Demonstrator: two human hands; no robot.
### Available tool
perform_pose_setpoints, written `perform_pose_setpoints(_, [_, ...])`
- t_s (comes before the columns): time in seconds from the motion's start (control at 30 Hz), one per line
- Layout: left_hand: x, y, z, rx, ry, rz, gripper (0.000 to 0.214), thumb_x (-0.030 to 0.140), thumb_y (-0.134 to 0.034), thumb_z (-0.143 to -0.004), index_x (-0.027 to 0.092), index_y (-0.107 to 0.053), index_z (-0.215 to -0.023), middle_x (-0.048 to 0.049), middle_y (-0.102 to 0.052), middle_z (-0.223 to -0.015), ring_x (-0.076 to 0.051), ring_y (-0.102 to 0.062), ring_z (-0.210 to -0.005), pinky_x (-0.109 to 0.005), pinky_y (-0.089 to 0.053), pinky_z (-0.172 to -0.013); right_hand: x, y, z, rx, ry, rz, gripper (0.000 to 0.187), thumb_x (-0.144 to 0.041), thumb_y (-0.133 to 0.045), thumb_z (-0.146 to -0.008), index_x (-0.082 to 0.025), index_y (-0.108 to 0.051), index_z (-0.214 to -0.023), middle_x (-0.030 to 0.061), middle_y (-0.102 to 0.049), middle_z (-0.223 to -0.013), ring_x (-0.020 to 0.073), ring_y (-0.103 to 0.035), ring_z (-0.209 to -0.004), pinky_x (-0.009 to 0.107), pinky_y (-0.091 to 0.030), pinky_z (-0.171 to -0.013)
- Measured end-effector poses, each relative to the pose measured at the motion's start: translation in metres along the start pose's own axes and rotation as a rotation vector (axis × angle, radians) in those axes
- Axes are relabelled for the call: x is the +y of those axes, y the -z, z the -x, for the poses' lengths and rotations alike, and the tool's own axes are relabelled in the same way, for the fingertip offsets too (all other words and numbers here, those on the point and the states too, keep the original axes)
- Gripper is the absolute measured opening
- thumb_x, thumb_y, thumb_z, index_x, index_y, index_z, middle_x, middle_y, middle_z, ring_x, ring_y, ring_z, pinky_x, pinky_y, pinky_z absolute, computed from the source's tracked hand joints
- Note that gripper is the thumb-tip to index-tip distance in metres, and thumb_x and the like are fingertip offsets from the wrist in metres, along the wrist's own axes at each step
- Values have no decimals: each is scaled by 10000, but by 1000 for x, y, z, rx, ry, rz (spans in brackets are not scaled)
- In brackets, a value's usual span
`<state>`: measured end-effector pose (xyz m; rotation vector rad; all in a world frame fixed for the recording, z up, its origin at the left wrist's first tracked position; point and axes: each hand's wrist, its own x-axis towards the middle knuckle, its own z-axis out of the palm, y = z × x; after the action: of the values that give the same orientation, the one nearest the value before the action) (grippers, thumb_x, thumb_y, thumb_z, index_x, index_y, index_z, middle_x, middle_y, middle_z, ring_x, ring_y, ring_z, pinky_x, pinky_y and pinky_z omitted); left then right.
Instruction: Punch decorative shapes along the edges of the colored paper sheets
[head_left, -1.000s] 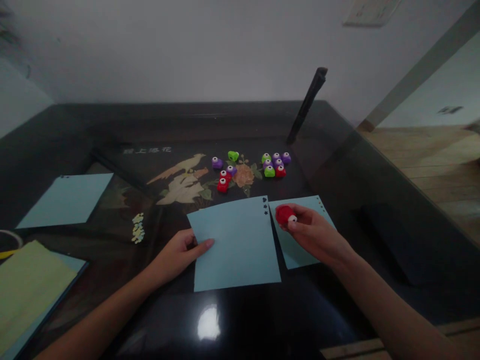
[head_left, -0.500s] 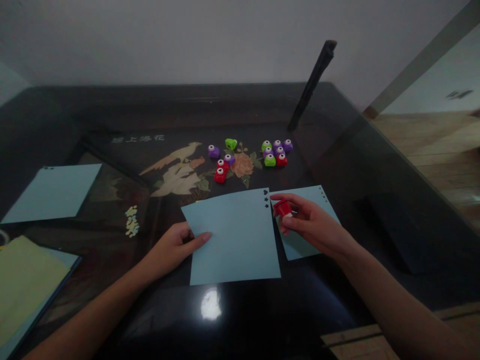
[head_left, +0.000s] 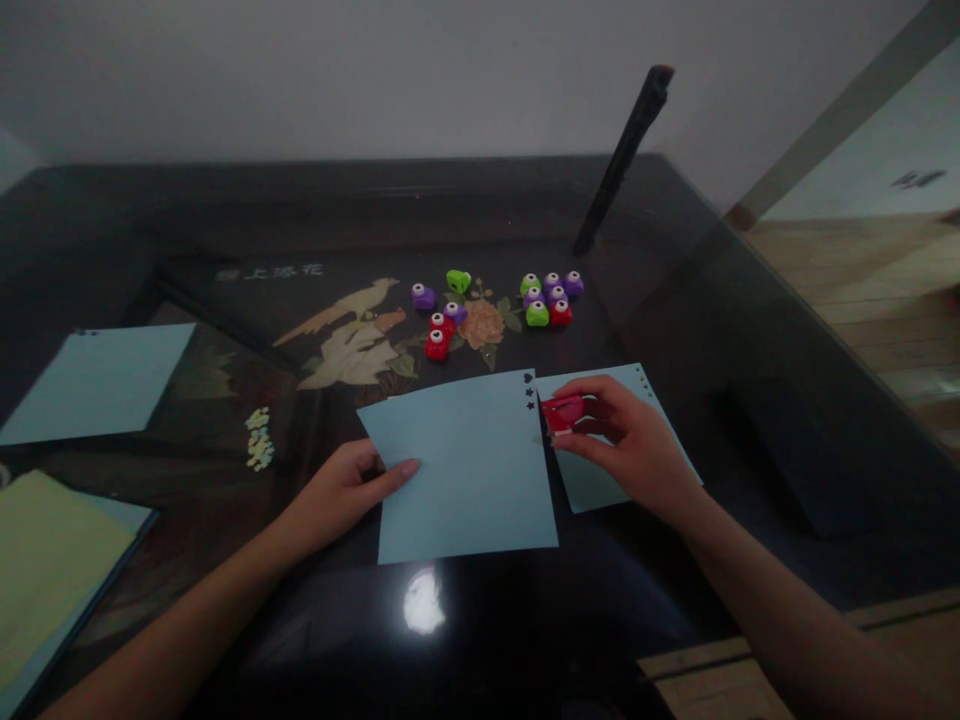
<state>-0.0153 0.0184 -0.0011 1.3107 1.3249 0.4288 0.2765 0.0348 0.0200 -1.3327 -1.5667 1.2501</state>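
Note:
My left hand (head_left: 367,490) grips the left edge of a light blue sheet of paper (head_left: 469,470), thumb on top and fingers underneath. Down the sheet's upper right corner runs a short column of punched shapes, a heart and stars among them. Between the thumb and fingers of my right hand (head_left: 626,440) is a red craft punch (head_left: 561,413), held right at the sheet's right edge, just below the punched shapes. Whether the paper sits inside its slot I cannot tell. Under my right hand lies a second blue sheet (head_left: 592,485) with small holes near its top right corner.
Several green, purple and red punches stand in a left cluster (head_left: 439,345) and a right cluster (head_left: 555,295). Paper cut-outs (head_left: 259,440) lie left of my hand. Farther left are another blue sheet (head_left: 105,380) and yellow paper (head_left: 60,560). A black stick-like object (head_left: 622,160) rises at the back.
My right hand has turned the red punch so that its slot side faces the sheet's right edge. The left hand keeps its hold on the paper. The whole view has shifted slightly.

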Motion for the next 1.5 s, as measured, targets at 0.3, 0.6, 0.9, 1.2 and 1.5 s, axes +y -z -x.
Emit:
perform_pose_setpoints(0.3, [3,0,0,-6,-7,-2,271,444,-589,-768,177,-596,-721,-10,-660,-676,-169,-612,-613,-276,-500,-564,2,0,-4,-122,-211,-212,180,-314,-666,-771,-171,-625,-872,33,-696,-764,146,-662,-630,301,-542,-607])
perform_pose_setpoints(0.6, [4,-1,1,-44,0,44,240,419,-595,-775,182,-621,-756,-21,-699,-738,-176,-639,-659,-287,-520,-606,3,-2,-4,-157,-187,-257,181,-341,-624,-808,-165,-650,-838,20,-679,-688,115,-615,-556,262,-501,-542])
perform_pose_setpoints(0.9, [7,-1,0,-46,-13,2,255,423,-584,-776,182,-613,-699,-17,-694,-706,-179,-639,-643,-289,-525,-604,1,-3,-4,-141,-188,-203,144,-295,-653,-786,-164,-640,-847,18,-680,-713,112,-618,-582,256,-508,-559])
perform_pose_setpoints(1.2, [-4,0,-1,-73,-57,-33,237,410,-575,-815,184,-647,-822,-31,-717,-804,-191,-661,-725,-301,-542,-656,3,-12,-1,-115,-190,-155,185,-318,-697,-740,-182,-627,-844,6,-666,-738,114,-602,-604,252,-505,-556])
perform_pose_setpoints(1.5, [-5,0,-2,-63,-55,-87,274,439,-573,-819,174,-641,-801,-41,-711,-775,-204,-660,-705,-306,-544,-633,7,-18,-2,-100,-227,-224,223,-325,-678,-754,-187,-636,-925,14,-661,-817,97,-565,-597,245,-519,-544])
